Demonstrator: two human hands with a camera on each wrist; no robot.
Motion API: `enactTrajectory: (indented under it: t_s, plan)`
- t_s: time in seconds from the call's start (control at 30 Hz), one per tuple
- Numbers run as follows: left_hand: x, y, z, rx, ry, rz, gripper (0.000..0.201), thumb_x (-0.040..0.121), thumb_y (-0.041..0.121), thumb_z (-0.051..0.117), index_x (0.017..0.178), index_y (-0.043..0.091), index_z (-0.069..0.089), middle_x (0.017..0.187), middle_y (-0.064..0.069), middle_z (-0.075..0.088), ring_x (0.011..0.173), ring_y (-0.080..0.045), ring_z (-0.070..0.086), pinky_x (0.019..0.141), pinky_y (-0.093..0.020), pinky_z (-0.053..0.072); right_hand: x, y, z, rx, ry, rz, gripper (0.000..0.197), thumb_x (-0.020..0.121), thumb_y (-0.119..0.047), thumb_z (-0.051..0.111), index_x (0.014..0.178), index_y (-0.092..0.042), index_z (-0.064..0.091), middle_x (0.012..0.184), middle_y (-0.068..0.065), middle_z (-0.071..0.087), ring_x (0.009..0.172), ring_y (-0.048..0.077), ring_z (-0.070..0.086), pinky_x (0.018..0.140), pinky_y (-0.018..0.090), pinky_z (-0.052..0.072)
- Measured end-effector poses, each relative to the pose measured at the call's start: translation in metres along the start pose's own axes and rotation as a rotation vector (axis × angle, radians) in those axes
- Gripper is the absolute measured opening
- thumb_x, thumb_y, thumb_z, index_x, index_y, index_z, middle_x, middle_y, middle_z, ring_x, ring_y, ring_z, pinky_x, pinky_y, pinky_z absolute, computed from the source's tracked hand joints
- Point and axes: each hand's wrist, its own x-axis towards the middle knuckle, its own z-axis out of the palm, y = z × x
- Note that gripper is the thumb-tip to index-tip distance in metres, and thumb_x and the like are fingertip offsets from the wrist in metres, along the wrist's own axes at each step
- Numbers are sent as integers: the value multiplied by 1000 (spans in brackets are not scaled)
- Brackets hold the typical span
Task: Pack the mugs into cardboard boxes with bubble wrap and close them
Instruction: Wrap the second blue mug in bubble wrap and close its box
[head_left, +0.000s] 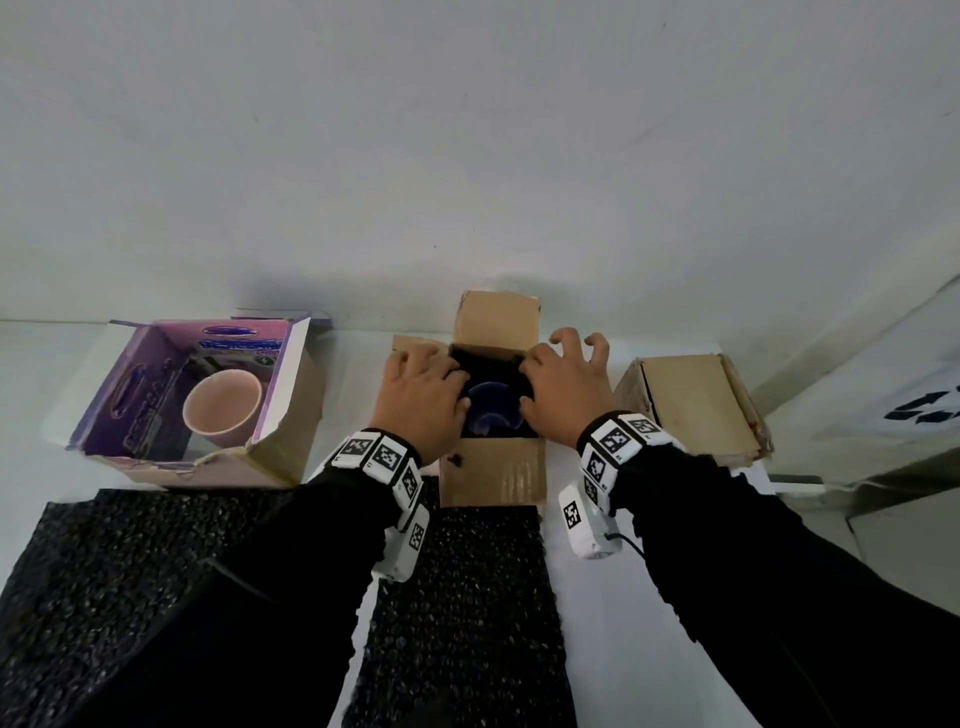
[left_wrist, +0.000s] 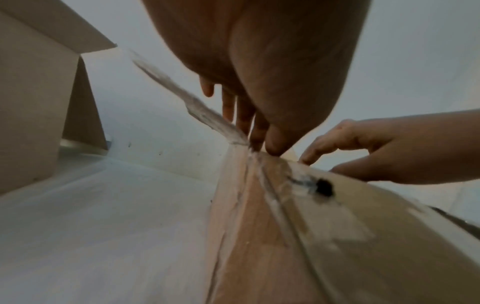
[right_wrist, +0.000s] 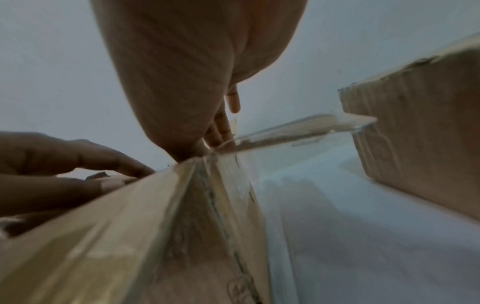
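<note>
Starting off to the left of both hands: a purple box (head_left: 197, 400) with a pink mug (head_left: 223, 408) sitting in it, probably waiting its turn. Black bubble wrap (head_left: 130, 582) lies under the forearms on the table (head_left: 649, 597), within easy reach. Left hand (head_left: 421, 397) presses on the left edge of the open box (head_left: 493, 467), fingers dipping inside; right hand (head_left: 563, 387) does the same on the right edge, fingers loosely curled. Between them a dark mug (head_left: 493, 415) sits deep in dark padding, so I'd guess they're tucking it in. Right of the hands, a closed box (head_left: 696, 405) looks done.
</note>
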Motion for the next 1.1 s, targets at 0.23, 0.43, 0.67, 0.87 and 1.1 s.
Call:
enactTrajectory:
  t_s: [0.23, 0.43, 0.67, 0.87, 1.1]
  plan:
    - [22, -3, 15, 70, -132, -6, 71, 78, 54, 37, 139, 19, 39, 136, 3, 50, 135, -26, 25, 107, -53, 18, 14, 3, 14, 7, -20, -90, 33, 89, -33, 38, 113, -26, 60, 120, -10, 61, 138, 26, 20, 107, 56, -11]
    - [37, -3, 18, 132, -148, -9, 51, 84, 56, 32, 109, 27, 66, 121, -1, 50, 118, -27, 30, 93, -48, 20, 20, -2, 22, 47, -74, -61, 50, 96, -57, 19, 111, -27, 57, 118, -4, 64, 141, 26, 21, 105, 60, -21]
    - [39, -9, 20, 63, -203, 3, 52, 95, 53, 22, 114, 33, 67, 123, 11, 56, 126, -26, 24, 101, -52, 16, 24, -7, 20, 26, -159, -53, 67, 92, -69, 14, 104, -31, 68, 112, -10, 64, 138, 27, 23, 107, 62, -20]
    - [27, -22, 10, -8, -36, 111, 36, 83, 61, 48, 106, 40, 65, 117, 18, 61, 121, -19, 36, 98, -44, 22, -2, 4, 7, 254, 121, -148, 39, 89, -58, 36, 96, -36, 67, 101, -18, 63, 116, 18, 41, 102, 49, 15]
    - [-6, -19, 20, -192, 98, 273, 50, 84, 71, 37, 86, 34, 69, 98, 16, 62, 100, -13, 50, 96, -46, 28, -23, -2, 9, 393, -175, -354, 43, 78, -56, 67, 113, -33, 58, 97, -13, 49, 99, 12, 50, 86, 33, 27]
